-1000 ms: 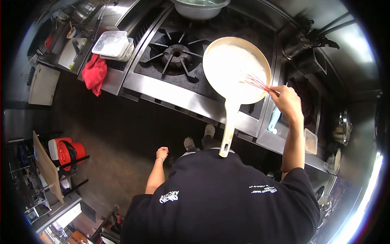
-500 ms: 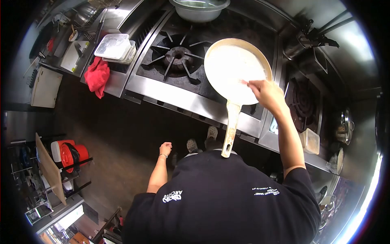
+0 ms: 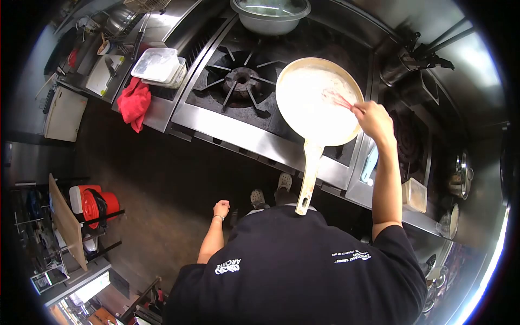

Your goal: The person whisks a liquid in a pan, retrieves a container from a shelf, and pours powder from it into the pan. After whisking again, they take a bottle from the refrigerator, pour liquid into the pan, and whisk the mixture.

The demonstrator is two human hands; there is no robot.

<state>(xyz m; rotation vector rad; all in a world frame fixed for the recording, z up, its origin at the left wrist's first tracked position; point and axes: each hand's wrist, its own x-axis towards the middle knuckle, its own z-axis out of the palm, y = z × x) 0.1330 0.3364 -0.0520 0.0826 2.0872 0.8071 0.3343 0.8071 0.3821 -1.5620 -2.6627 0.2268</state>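
Note:
My right hand (image 3: 374,122) is closed round the handle of a red whisk (image 3: 338,99), whose wires dip into a pale, creamy liquid (image 3: 309,103). The liquid fills a cream-coloured frying pan (image 3: 281,81) on the stove's right front burner. Toward my body points the pan's worn handle (image 3: 309,179), with no hand on it. My left hand (image 3: 221,208) hangs low at my side, away from the stove, its fingers loosely curled and nothing visible in them.
A bare burner grate (image 3: 242,80) lies left of the pan, with a large metal bowl (image 3: 271,16) behind. Plastic containers (image 3: 157,66) and a red cloth (image 3: 134,103) sit at the left edge. A plastic tub (image 3: 414,195) stands to the right.
My right hand has moved right and slightly down, toward the pan's right rim, and the whisk now shows more clearly. The whole view has shifted slightly. My left hand stays low.

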